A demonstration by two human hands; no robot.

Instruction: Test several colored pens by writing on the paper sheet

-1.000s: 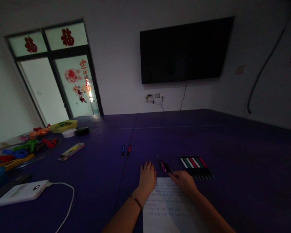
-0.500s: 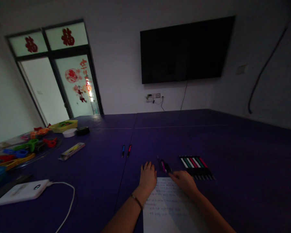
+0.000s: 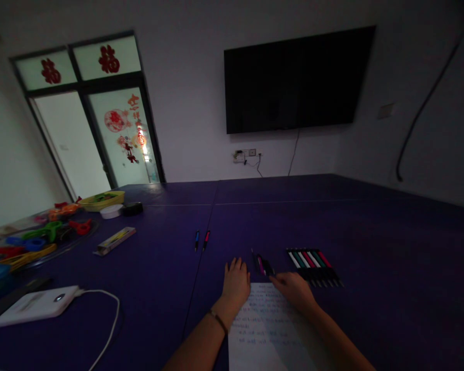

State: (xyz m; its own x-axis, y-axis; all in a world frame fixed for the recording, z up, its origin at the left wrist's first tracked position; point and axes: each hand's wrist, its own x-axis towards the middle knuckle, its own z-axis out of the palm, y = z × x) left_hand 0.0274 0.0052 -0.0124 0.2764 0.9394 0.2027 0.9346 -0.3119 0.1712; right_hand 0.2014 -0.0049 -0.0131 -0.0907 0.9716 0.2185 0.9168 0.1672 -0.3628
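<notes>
Several bright clips [image 3: 51, 232] lie at the far left of the purple table [image 3: 170, 216], heaped together and well apart from the hands, presumably to keep the middle free. Nearer the person, a white device [image 3: 34, 310] rests flat, its cable [image 3: 118, 305] looping away from the paper. Beyond it sits a slim box [image 3: 116, 241]. Next, a blue pen [image 3: 197, 240] and a red pen [image 3: 206, 240] lie side by side, apart from the others, as though set aside as a pair.

The left hand [image 3: 236, 283] lies palm down, fingers slightly spread, by the upper left edge of a written sheet [image 3: 251, 355], probably steadying it. The sheet lies directly before the person, the right forearm crossing it. Just beyond its top edge is a loose cluster of pens [image 3: 260, 264], close to the right hand [image 3: 294, 288]. That hand is curled, fingertips at the cluster's near end; whether they pinch a pen cannot be told. Farther right, a row of pens [image 3: 310, 259] lies closely aligned, perhaps for easy telling apart.
</notes>
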